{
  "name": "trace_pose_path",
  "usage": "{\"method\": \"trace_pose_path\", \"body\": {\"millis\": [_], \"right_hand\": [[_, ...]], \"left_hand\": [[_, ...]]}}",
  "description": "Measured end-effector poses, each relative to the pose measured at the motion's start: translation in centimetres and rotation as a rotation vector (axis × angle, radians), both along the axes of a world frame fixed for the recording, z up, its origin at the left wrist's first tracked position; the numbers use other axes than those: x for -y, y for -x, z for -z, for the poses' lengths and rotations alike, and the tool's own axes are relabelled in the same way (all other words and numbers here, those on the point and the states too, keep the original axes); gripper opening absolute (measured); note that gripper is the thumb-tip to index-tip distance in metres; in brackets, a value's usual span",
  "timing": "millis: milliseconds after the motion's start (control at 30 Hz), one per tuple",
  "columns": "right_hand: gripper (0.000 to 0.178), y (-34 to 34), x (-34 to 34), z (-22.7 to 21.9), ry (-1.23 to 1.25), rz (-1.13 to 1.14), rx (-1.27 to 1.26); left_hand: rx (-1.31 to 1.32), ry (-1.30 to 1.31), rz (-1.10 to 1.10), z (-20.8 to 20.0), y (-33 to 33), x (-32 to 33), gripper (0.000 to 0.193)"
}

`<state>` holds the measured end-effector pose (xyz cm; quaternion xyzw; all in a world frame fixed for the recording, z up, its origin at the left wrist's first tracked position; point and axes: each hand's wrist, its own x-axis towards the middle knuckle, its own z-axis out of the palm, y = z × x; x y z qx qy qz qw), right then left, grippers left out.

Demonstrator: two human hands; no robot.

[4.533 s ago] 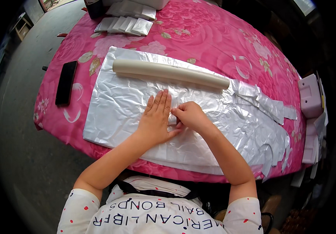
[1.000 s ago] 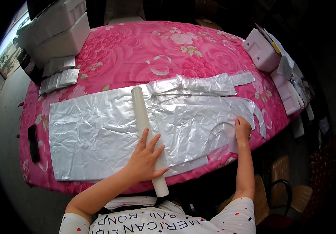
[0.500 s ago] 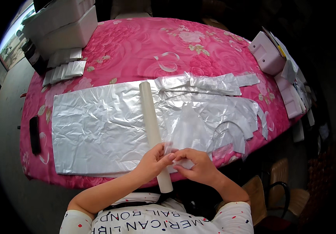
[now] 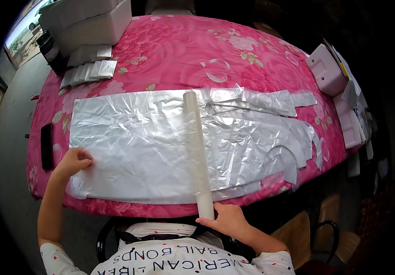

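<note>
A stack of thin, silvery-white plastic bags (image 4: 128,133) lies flat across the near half of the table, its handle-like strips toward the right. Across it runs a long pale tube (image 4: 205,205), its near end jutting past the table edge. Translucent film seems to cover most of the tube. My left hand (image 4: 74,162) is at the stack's left end, thumb and fingers pinched together on what looks like the top film. At the tube's near end, my right hand (image 4: 227,217) grips it with the thumb across the end and fingers along the right side.
A pink floral cloth (image 4: 174,55) covers the table. White foam boxes (image 4: 87,32), a dark jar (image 4: 50,52) and small silvery packets (image 4: 89,72) stand far left. A black phone-like object (image 4: 46,146) lies left. More foam boxes (image 4: 328,73) stand right; chairs (image 4: 294,238) are near right.
My hands were together over the tube, holding film. The left has swept to the stack's left end; the right has moved down to the tube's near end. Film now seems to lie over the tube.
</note>
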<state>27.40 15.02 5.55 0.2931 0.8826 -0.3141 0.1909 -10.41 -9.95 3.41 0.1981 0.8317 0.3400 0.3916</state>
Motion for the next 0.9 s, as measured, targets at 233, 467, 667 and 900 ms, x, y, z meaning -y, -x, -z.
{"method": "trace_pose_path", "body": {"millis": [233,467,667,900], "right_hand": [[0.043,-0.9,0.7,1.4,0.261,0.232,-0.085],[0.037,-1.6,0.5,1.1,0.335,0.292,-0.039],[0.037,-2.2,0.4,1.6,0.355,0.285,-0.064],[0.048,1.7,-4.9,-0.1,0.28,0.194,-0.161]], "left_hand": [[-0.988,-0.345,0.309,-2.8,-7.1,-8.0,0.031],[-0.638,-0.647,0.435,3.9,-17.0,-18.4,0.048],[-0.776,-0.425,0.569,4.8,-18.1,-19.6,0.06],[-0.941,-0.272,0.622,5.8,-18.5,-19.8,0.066]]}}
